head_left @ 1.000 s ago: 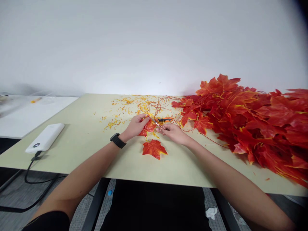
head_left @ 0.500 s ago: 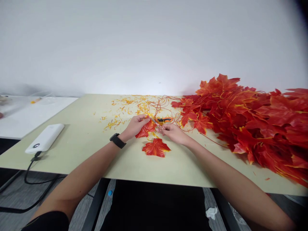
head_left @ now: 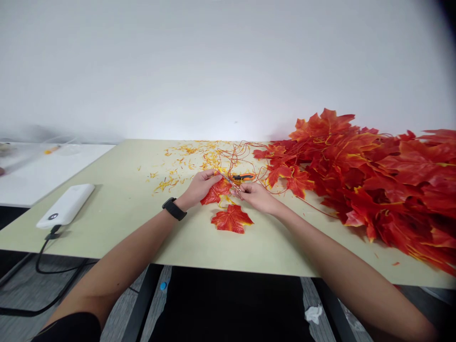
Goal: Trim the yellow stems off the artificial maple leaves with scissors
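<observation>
Between thumb and fingers, my left hand point(head_left: 204, 184) pinches a red artificial maple leaf point(head_left: 217, 192) just above the table. Slim metal scissors point(head_left: 235, 185) are gripped in my right hand point(head_left: 256, 195), their blades pointing up and left to the upper edge of that leaf by my left fingertips. Whether the blades are apart I cannot tell. A second red leaf with yellow edges, a loose maple leaf point(head_left: 232, 219), lies flat on the table nearer to me. Behind the scissors rests an orange and black tool handle point(head_left: 244, 177).
A large heap of red maple leaves point(head_left: 370, 171) fills the right side of the table point(head_left: 135, 232). Yellow and red clippings point(head_left: 185, 151) are strewn at the back middle, beside tangled thin red cords point(head_left: 242, 151). A white power bank point(head_left: 67, 205) with a black cable lies at left.
Both hands stay almost in the same place, with the leaf and the scissors still held. The view has shifted only very slightly.
</observation>
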{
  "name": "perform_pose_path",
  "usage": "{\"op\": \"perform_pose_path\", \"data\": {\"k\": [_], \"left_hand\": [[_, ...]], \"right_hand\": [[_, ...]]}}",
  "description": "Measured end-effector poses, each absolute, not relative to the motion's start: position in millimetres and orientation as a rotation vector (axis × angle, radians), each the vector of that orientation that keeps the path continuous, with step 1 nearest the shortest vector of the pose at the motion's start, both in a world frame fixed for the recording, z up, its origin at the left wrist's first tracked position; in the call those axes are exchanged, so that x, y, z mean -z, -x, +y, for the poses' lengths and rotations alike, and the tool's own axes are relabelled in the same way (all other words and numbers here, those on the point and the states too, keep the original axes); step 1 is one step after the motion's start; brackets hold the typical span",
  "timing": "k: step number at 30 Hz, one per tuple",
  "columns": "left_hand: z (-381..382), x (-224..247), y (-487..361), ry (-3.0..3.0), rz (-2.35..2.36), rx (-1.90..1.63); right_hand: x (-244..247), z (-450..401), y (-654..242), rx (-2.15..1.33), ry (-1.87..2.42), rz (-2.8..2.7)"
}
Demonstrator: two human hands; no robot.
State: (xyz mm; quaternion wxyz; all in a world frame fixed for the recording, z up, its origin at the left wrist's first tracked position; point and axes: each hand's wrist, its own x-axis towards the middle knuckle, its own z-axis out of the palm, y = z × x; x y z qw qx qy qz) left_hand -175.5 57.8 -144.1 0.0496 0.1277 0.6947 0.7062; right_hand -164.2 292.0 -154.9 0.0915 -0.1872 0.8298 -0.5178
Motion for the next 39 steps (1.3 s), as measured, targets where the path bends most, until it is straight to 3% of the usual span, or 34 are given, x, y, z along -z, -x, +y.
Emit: {"op": "perform_pose_path", "data": {"k": [39], "left_hand": [[56.5, 142.6, 174.0, -0.477, 2.233, -2.031]], "right_hand": [[147.1, 295.1, 158.2, 1.308, 0.66, 2.692]]}}
